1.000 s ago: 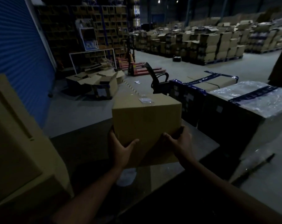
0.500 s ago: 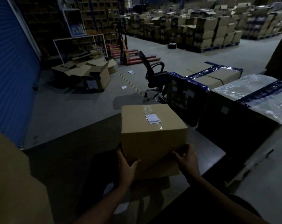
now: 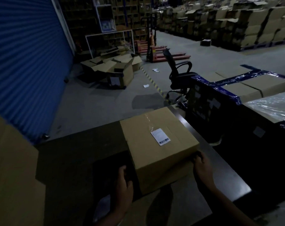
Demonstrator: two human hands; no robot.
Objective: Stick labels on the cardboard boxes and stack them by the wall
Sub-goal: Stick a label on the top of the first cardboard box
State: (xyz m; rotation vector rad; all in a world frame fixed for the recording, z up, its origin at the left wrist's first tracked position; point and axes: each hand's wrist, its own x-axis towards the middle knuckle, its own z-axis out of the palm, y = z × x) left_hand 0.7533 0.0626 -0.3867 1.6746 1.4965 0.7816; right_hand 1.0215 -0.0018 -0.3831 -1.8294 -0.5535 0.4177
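Observation:
A sealed brown cardboard box (image 3: 154, 154) sits on the dark table (image 3: 76, 154), with clear tape along its top seam. A white barcode label (image 3: 161, 137) is stuck on the top face. My left hand (image 3: 124, 186) holds the box's lower left side, its fingers lost in shadow. My right hand (image 3: 202, 167) grips the lower right corner, fingers curled around the edge. Whether the box rests fully on the table is hard to tell in the dim light.
A large cardboard box (image 3: 12, 173) stands at my left before the blue roller shutter (image 3: 24, 62). Wrapped pallets (image 3: 236, 101) block the right. An office chair (image 3: 179, 74), open boxes (image 3: 115, 70) and a pallet jack (image 3: 156, 53) stand beyond. A pale sheet (image 3: 104, 207) lies near my left wrist.
The box has come down from chest height to the table, and its labelled top now faces me. Both hands stayed on its sides and slid lower.

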